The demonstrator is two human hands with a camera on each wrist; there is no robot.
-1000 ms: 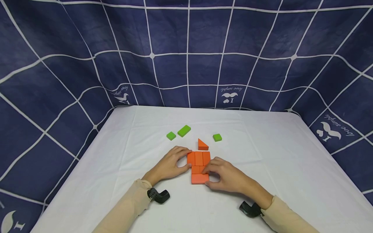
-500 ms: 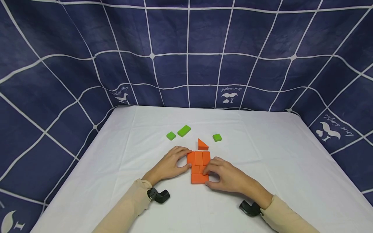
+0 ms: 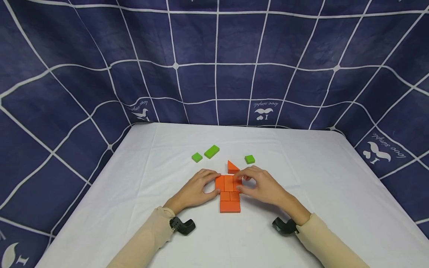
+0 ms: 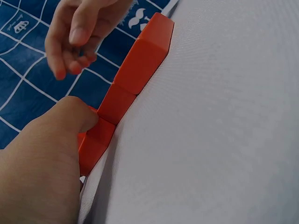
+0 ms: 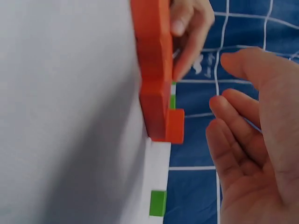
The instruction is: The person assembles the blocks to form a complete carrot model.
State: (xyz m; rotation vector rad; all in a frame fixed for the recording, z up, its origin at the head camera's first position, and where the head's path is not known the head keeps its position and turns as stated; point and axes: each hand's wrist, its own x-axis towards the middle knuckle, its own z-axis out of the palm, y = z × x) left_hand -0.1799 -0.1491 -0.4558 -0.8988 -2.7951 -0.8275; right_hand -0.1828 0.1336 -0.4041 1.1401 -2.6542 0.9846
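Orange blocks lie flat against one another on the white cloth in the head view: three upright rectangles (image 3: 228,183) side by side, two small blocks (image 3: 225,196) below them, and a long block (image 3: 230,207) at the bottom. My left hand (image 3: 191,190) holds the leftmost upright block (image 3: 219,182) by its near and far ends, thumb nearer me. Just above the rightmost upright block hovers my right hand (image 3: 264,186), its fingers loosely bent and, in the right wrist view, with nothing between them. An orange triangular block (image 3: 232,168) stands right behind the row, close to the right fingertips.
Two green blocks, a small one (image 3: 197,157) and a longer one (image 3: 212,152), lie at the back left. Another small green block (image 3: 249,159) is at the back right. A navy curtain (image 3: 234,82) with white lines hangs behind the table (image 3: 161,156).
My right hand has let go of the lower right orange blocks and moved away from me to above the upper right one. My left hand has stayed where it was.
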